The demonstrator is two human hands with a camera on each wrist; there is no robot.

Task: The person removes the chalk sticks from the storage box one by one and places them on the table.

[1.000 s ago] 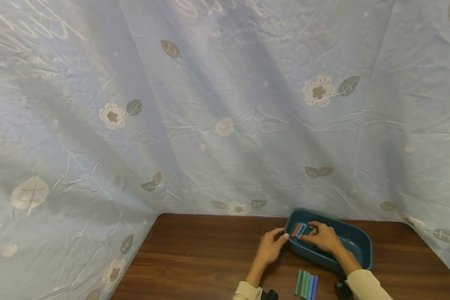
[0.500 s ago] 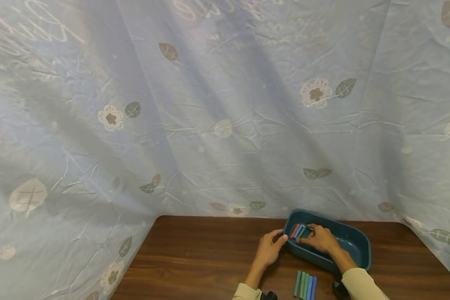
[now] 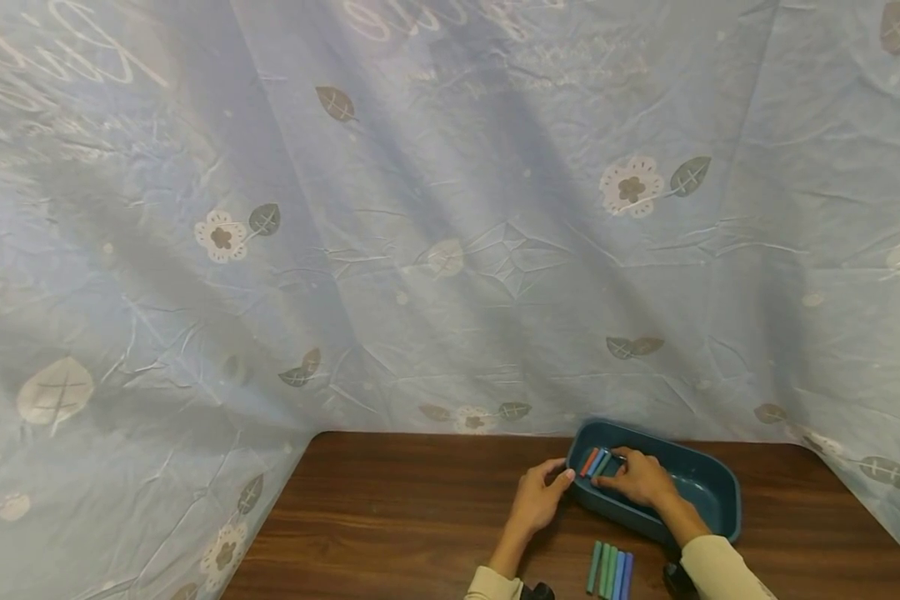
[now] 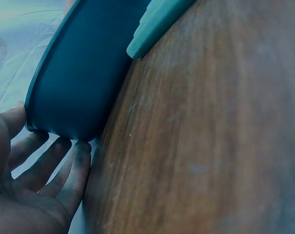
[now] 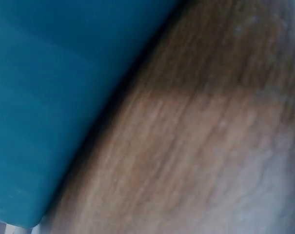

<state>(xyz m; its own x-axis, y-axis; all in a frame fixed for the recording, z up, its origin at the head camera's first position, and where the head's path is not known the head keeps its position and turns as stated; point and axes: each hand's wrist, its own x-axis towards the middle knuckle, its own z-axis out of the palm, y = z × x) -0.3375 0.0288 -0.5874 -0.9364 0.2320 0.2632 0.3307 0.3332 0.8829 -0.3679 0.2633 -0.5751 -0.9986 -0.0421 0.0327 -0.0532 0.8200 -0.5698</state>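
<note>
A dark teal tub (image 3: 708, 493) stands near the table's back edge. My left hand (image 3: 536, 497) holds its left end, thumb at the rim and fingertips against the outer wall (image 4: 74, 92). Inside the tub my right hand (image 3: 645, 479) has thumb and index finger around a dark green stick (image 3: 603, 463). Next to it lie a blue stick (image 3: 596, 462) and a red stick (image 3: 588, 461). Chalk or modelling clay, I cannot tell which. The right wrist view shows only the tub's wall (image 5: 49, 107) and the table, with a bit of fingers at the lower left.
In front of the tub, a row of several sticks (image 3: 609, 571) in greens, blue and purple lies on the brown wooden table (image 3: 390, 508). Their ends (image 4: 152, 29) show in the left wrist view. A patterned pale cloth (image 3: 450, 317) hangs behind and at the sides.
The right hand has shifted very slightly within the tub, at the green stick. The left hand stays on the tub's end. The head view has moved a little.
</note>
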